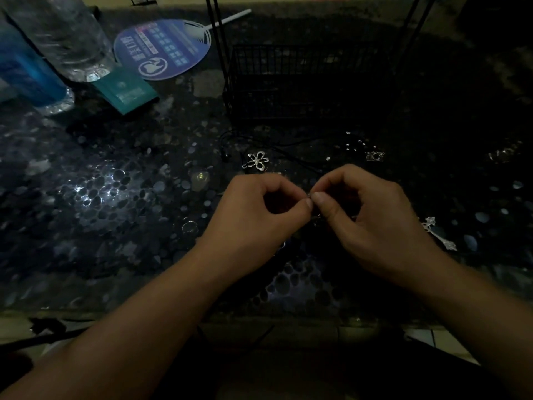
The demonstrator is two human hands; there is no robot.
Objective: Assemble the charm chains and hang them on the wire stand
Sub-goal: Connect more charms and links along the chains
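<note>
Taking the wire stand [305, 82] as the landmark, the far left holds 2 bottles: a blue one [26, 73] cut by the left edge and a clear one [66, 36] beside it. A teal packet [127, 89] lies just right of them, and a round blue hand fan [164, 49] sits left of the stand, its white handle passing behind the stand's left upright. The stretch of pebble-patterned table [95, 197] below these, left of and nearer than the stand, is broad and open up to the near edge.

In front of the stand, a thin black cord [288, 144] trails across the table, with a silver flower charm [257, 160] beside it. Nearer still, the left hand [259, 217] and right hand [372, 223] meet, thumbs and forefingers of both pinching a tiny metal piece [311, 197]; what it is cannot be told in the dim light.

Right of the flower charm, small silver bits [374, 156] lie scattered, another glinting piece [501, 155] sits near the right edge, and a silver cross charm [439, 233] lies just right of the right hand.
</note>
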